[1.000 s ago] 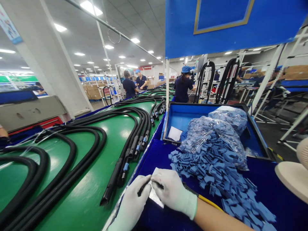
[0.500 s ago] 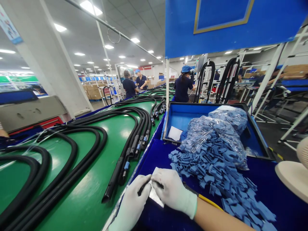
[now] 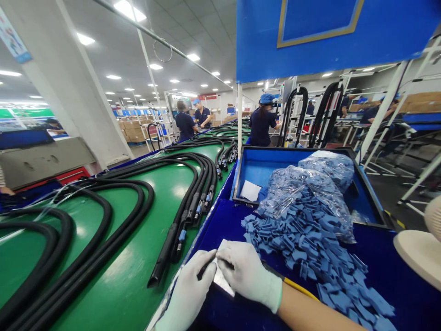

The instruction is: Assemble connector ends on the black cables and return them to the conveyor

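Observation:
My left hand (image 3: pixel 193 282) and my right hand (image 3: pixel 246 269), both in white gloves, meet fingertip to fingertip at the edge of the blue work surface. The fingers of each are curled into a pinch, and whatever they hold is hidden between them. Under the hands lies a small pale plate (image 3: pixel 223 284), partly covered. To the right spreads a heap of small blue plastic pieces (image 3: pixel 303 230), spilling from a clear plastic bag (image 3: pixel 292 184). Black hoses (image 3: pixel 172 239), some with blue pieces on their end fittings, lie on the green belt to the left.
A blue tray (image 3: pixel 253 165) with a dark rim stands behind the heap, holding bags and a white paper (image 3: pixel 250 191). A yellow-and-black handle (image 3: pixel 299 288) lies by my right wrist. A beige fan-like object (image 3: pixel 422 253) stands at far right. Co-workers (image 3: pixel 262 122) stand further back.
The black hoses on the green belt have shifted slightly away and to the right. Both hands keep the same place and pose.

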Motion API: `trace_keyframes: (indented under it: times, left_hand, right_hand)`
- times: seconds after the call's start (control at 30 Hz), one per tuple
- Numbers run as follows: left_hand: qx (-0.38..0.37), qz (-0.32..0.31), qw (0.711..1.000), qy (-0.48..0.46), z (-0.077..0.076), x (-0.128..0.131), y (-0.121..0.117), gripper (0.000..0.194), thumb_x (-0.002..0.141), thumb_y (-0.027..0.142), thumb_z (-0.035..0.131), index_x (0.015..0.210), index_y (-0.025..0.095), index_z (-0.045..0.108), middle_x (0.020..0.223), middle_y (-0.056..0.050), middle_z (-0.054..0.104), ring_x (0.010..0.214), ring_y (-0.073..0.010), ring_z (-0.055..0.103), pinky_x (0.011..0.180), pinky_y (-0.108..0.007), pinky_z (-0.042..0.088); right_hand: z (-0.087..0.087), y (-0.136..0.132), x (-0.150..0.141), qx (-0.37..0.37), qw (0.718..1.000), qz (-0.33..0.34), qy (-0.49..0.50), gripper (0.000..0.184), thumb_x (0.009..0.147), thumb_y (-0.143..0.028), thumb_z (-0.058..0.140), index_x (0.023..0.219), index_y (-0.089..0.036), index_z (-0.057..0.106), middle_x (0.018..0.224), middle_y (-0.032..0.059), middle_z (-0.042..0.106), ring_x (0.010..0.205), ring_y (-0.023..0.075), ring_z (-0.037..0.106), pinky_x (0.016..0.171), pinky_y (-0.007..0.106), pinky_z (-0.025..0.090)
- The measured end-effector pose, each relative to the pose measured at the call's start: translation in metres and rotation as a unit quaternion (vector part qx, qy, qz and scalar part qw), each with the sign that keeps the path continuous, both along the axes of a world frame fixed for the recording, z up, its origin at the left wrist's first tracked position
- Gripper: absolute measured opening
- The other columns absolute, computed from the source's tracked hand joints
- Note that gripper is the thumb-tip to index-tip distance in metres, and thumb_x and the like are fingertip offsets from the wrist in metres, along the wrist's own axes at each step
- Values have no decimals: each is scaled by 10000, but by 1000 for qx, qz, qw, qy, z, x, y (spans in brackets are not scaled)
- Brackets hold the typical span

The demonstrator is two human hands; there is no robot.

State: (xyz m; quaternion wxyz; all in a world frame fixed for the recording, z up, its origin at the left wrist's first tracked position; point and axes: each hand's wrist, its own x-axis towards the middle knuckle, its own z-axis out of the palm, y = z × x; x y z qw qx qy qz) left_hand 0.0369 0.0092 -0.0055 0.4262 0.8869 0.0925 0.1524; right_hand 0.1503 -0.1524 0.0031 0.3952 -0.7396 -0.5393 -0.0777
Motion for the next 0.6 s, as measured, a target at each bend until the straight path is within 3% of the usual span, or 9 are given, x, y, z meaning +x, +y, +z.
trace_keyframes:
  times: [0.6]
  left_hand:
    - [17,10,1000,5,-5,1,2,286,1015,335,527,1225,261,706,1271,-42,711,1197,-190,664,1099,-332,516]
  right_hand:
    - [2,1,1,0,1000,-1,-16,200,991,-189,532,792,-188,551,814,20,616,753,138,566,688,273,362]
